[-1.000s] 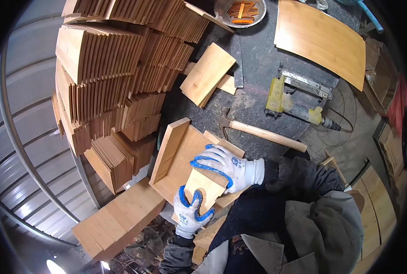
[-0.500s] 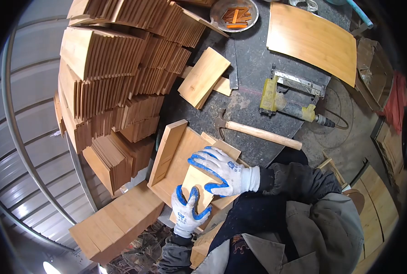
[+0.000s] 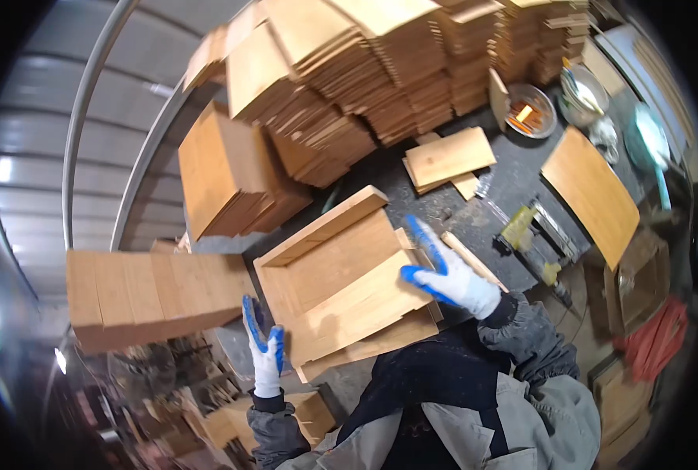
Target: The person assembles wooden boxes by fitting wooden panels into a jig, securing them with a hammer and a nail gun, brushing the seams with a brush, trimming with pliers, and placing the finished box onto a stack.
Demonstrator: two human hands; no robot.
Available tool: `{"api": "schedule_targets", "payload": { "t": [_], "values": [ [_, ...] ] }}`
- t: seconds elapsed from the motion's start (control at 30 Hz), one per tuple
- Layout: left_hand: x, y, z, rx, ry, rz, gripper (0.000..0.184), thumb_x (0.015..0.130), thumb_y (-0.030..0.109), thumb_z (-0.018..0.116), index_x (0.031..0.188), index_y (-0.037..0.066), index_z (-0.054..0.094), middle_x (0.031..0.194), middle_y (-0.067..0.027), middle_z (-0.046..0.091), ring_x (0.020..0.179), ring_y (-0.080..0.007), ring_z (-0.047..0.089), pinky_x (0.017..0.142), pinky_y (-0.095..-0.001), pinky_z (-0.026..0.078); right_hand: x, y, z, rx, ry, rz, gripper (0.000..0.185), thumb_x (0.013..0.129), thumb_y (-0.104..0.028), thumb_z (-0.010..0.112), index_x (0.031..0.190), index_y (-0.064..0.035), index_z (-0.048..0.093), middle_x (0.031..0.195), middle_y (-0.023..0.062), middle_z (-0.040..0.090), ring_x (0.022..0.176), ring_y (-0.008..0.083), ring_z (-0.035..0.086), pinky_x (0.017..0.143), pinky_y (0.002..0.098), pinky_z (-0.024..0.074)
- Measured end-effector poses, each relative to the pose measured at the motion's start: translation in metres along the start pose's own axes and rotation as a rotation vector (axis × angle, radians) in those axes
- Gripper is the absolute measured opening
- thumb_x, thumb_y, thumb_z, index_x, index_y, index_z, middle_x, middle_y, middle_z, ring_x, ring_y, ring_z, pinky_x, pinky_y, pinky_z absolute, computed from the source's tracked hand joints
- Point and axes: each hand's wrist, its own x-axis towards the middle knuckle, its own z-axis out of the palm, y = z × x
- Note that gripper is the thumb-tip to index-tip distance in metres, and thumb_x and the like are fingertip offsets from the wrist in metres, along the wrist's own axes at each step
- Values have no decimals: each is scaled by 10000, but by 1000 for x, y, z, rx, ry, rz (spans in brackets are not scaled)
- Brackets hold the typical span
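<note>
A shallow wooden box (image 3: 341, 258) lies tilted on the dark bench, with a raised wall along its far side. Across its near part rests a light wooden board (image 3: 357, 307), and another board (image 3: 380, 342) shows below it. My left hand (image 3: 264, 345), in a white and blue glove, is at the box's left end with fingers apart. At the right end my right hand (image 3: 452, 274), gloved alike, has thumb and fingers spread near the board's edge. Neither hand grips anything visible. Behind my right hand lies a hammer (image 3: 474, 261), its head hidden.
Stacked wooden panels (image 3: 396, 59) stand along the back. A row of boards (image 3: 157, 294) extends left. Loose boards (image 3: 451, 159), a bowl of wood pieces (image 3: 531, 111), a yellow nail gun (image 3: 521, 227) and a curved panel (image 3: 592, 192) are on the right.
My hands have moved apart from the small board to opposite ends of the box. A long board now lies across the near part. The view has swung, showing more on the right.
</note>
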Motion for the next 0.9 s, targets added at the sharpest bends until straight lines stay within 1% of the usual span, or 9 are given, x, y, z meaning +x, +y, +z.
{"api": "schedule_targets", "payload": {
  "t": [0.03,0.1,0.23,0.27,0.33,0.47,0.6,0.77,0.9],
  "values": [
    [-15,-24,-2,-256,-3,-102,953,963,566,645,1665,90,211,1683,-197,280,1541,-314,294,1262,-481,203,7,-2,0,223,0,101,890,979,-384,684,1656,-46,216,1698,164,270,1578,285,236,1269,419,223],
    [-41,-57,-7,-774,3,-285,930,1000,558,599,1670,76,170,1699,-185,258,1558,-299,269,1270,-452,177,22,9,-24,150,-9,-168,846,1023,-435,605,1664,-62,199,1703,149,260,1574,250,242,1266,400,230],
    [-42,-64,5,-1293,161,-208,833,1046,445,555,1666,52,159,1701,-164,262,1556,-282,271,1274,-406,161,53,-9,-18,96,7,-171,777,1053,-416,537,1667,-73,205,1708,136,256,1540,225,276,1246,372,250],
    [-42,-59,16,-1299,200,-220,833,1046,445,555,1666,52,159,1701,-164,262,1556,-282,271,1274,-406,161,55,-3,-7,104,-19,-100,772,1047,-369,555,1668,-74,203,1707,130,261,1508,210,307,1225,358,271],
    [-38,-39,37,-836,-59,-263,789,1048,358,560,1662,50,172,1703,-152,265,1558,-276,268,1270,-386,168,49,10,11,111,-53,48,773,1033,-274,591,1671,-77,201,1704,120,272,1445,180,369,1185,330,311],
    [-36,-42,32,-948,-46,-402,782,1029,272,575,1662,49,172,1702,-154,266,1568,-270,249,1271,-377,162,45,25,21,121,-105,236,793,1012,-161,633,1674,-86,203,1697,104,289,1357,145,441,1129,294,362],
    [-34,-39,20,-848,-101,-424,800,1021,263,588,1664,43,165,1708,-156,251,1574,-257,236,1269,-372,160,50,14,15,118,-83,247,807,994,-113,647,1675,-103,215,1684,85,314,1255,124,485,1060,267,403],
    [-44,-49,17,-1030,50,-409,783,1035,231,607,1659,34,178,1705,-141,251,1573,-250,228,1272,-358,145,49,20,18,29,-89,273,816,983,-86,652,1675,-111,219,1666,59,349,1108,98,530,966,235,448],
    [-51,-58,25,-991,-142,-501,793,1030,209,621,1666,54,173,1699,-145,252,1567,-240,231,1270,-359,158,41,18,18,100,-56,303,811,984,-89,648,1674,-110,221,1654,60,372,1136,115,541,996,249,446]
  ]
}}
